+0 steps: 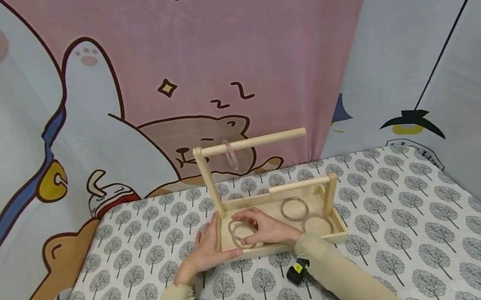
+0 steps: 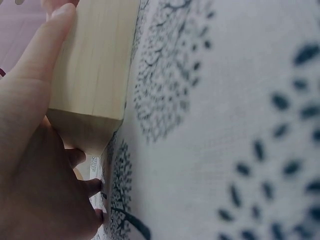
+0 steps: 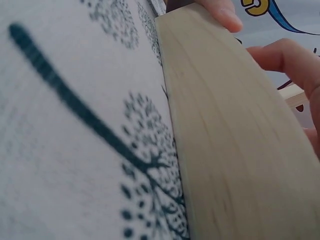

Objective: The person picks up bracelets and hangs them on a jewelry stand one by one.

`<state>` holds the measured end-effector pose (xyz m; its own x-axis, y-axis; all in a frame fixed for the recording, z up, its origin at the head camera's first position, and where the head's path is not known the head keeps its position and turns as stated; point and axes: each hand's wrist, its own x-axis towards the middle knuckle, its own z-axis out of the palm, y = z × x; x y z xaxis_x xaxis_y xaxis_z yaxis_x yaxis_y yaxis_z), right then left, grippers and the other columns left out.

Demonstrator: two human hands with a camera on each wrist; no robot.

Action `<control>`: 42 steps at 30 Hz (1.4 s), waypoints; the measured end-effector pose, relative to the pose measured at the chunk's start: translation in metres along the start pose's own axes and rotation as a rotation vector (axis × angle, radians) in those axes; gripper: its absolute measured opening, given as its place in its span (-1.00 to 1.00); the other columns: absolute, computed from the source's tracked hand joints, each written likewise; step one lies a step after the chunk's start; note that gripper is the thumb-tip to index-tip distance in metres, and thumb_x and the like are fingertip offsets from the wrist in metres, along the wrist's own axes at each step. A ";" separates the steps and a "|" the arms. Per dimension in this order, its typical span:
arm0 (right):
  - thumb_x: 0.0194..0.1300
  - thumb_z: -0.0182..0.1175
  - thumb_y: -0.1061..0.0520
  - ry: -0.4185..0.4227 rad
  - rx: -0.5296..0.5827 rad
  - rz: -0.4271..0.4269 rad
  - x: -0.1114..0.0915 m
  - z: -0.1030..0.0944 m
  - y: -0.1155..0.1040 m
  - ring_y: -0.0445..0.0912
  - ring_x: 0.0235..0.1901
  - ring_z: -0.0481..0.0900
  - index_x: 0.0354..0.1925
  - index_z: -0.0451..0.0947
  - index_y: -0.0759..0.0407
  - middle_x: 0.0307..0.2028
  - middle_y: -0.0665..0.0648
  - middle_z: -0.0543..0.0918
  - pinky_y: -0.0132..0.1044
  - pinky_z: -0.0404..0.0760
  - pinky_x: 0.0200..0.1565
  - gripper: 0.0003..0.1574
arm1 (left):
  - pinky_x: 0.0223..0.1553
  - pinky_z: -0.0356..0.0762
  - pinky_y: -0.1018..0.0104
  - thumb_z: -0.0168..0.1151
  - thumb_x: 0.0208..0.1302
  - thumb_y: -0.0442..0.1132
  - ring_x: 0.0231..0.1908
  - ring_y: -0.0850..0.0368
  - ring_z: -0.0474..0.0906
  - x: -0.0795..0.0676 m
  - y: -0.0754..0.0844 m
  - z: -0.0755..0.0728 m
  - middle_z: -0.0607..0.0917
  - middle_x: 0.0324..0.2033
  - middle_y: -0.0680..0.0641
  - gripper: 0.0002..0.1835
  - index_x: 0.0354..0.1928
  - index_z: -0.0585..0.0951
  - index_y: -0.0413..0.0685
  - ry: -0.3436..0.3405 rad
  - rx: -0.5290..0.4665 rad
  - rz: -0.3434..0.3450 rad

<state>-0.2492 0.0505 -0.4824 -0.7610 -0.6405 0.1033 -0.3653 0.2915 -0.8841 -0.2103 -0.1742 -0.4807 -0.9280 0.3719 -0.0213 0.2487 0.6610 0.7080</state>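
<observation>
A pale wooden box stand (image 1: 281, 249) sits on the cloth, with a tall post and long rod at its left and a shorter rod at its right. My left hand (image 1: 208, 248) braces the box's front left corner, thumb along the front wall and spread fingers by the left end. Inside the box, my right hand (image 1: 269, 228) has thumb and curved fingers on opposite edges of a clear ring (image 1: 231, 232). Two more clear rings, one farther back (image 1: 295, 209) and one nearer the front (image 1: 329, 223), lie at the right. Another clear ring (image 1: 231, 155) hangs on the long rod.
The long rod (image 1: 266, 139) ends free at the right. Lower, the short rod (image 1: 300, 184) points left from its post. A tree-print cloth (image 1: 146, 269) covers the table, and a cartoon-printed curtain (image 1: 279, 64) hangs behind it.
</observation>
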 end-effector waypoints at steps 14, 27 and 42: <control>0.09 0.36 0.10 0.004 0.101 -0.028 -0.002 -0.006 -0.002 0.19 0.01 0.41 0.39 0.26 0.13 0.14 0.33 0.41 -0.06 0.50 -0.01 -0.08 | 0.30 -0.46 -0.34 0.40 0.04 0.20 0.40 -0.42 -0.26 0.001 0.000 0.001 -0.08 0.46 -0.31 0.30 0.49 -0.25 -0.27 -0.006 0.006 -0.007; 0.12 0.31 0.28 0.019 0.158 -0.121 -0.005 -0.010 -0.019 0.32 0.10 0.31 0.39 0.21 0.27 0.29 0.30 0.30 0.15 0.42 0.10 -0.10 | 0.29 -0.46 -0.36 0.41 0.06 0.16 0.39 -0.42 -0.26 0.001 -0.002 0.001 -0.11 0.47 -0.31 0.28 0.49 -0.26 -0.28 -0.002 -0.003 -0.004; 0.10 0.28 0.33 0.061 0.168 -0.175 -0.018 -0.020 -0.077 0.23 0.06 0.35 0.36 0.20 0.40 0.27 0.39 0.30 0.16 0.41 0.11 -0.12 | 0.29 -0.46 -0.35 0.42 0.06 0.13 0.39 -0.44 -0.26 0.001 -0.001 0.001 -0.10 0.46 -0.31 0.28 0.49 -0.26 -0.28 -0.001 0.008 -0.005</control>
<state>-0.2183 0.0537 -0.4070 -0.7266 -0.6255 0.2844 -0.4039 0.0540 -0.9132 -0.2113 -0.1738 -0.4817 -0.9289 0.3694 -0.0253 0.2465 0.6680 0.7022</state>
